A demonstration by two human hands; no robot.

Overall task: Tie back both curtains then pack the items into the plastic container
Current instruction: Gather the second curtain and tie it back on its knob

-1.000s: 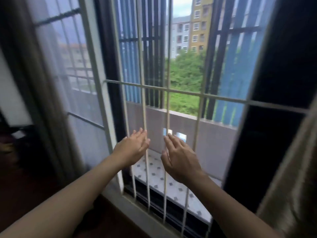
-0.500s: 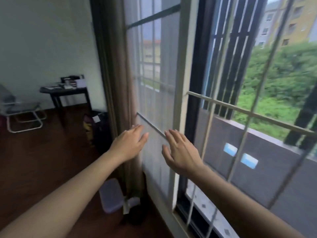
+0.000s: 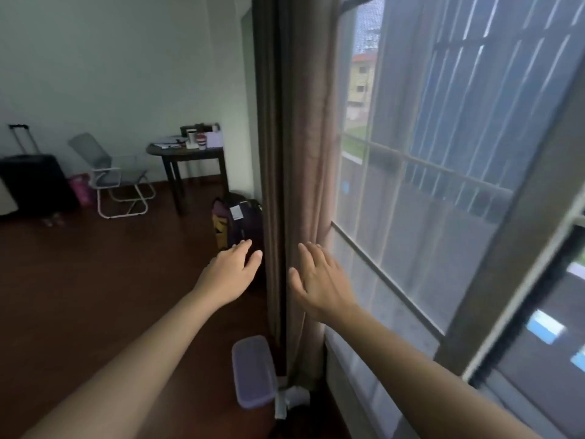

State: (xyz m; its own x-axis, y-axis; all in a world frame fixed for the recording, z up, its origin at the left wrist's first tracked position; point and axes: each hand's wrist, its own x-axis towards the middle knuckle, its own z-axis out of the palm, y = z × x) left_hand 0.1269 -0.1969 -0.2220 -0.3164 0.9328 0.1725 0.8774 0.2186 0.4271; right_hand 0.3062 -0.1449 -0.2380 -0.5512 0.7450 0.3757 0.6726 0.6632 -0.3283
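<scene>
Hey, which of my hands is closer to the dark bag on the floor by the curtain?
Left. The left hand hovers just in front of the dark bag, fingertips overlapping it in view; the right hand is across the curtain, toward the window.

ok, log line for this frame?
curtain: hanging untied | left hand: open, beside curtain | right hand: open, at curtain, contact unclear | plastic container: on floor

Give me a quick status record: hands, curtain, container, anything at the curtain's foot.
brown curtain: hangs gathered at the window's left edge, not tied back
left hand: open, fingers straight, just left of the curtain, holding nothing
right hand: open, fingers spread, before the curtain's right side; contact unclear
plastic container: on the floor, left of the curtain's foot
white item: on the floor beside the container; kind unclear
</scene>
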